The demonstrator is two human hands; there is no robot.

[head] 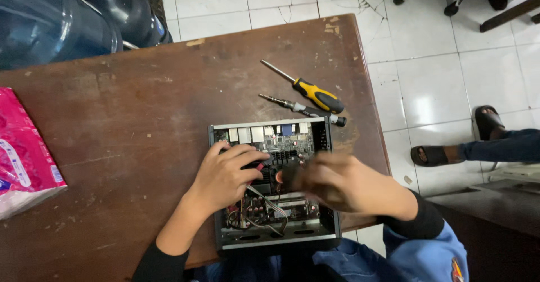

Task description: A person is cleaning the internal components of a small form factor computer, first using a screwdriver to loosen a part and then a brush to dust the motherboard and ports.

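Open grey metal computer case with its green circuit board exposed [274, 147] sits at the near edge of the worn brown wooden counter [140, 102], lid off, port row on the far side, so the board is reachable from above.

Left hand [225, 176] rests on the board's left-centre, fingers curled down near a small red part by the black heatsink; looks like it steadies or pinches something there, can't tell what, if anything, is gripped.

Right hand [337, 183] is over the case's right half, motion-blurred, fingers bent inward toward the board centre. Can't tell whether it holds anything.

Bundle of thin grey and coloured wires [264, 211] loops along the near part of the case, below the left hand.

Just beyond the case's far right corner: slim black-and-silver screwdriver [304, 109], then a yellow-and-black-handled screwdriver [306, 89], both lying flat, parked within right-hand reach.

Far left of the case: pink plastic-wrapped pack [22, 152] at the counter's edge. Beyond the counter's far left corner: blue translucent water jugs [56, 23].

Right of the case, off the counter, another person's sandalled feet [450, 147] on the white tiled floor [439, 79].
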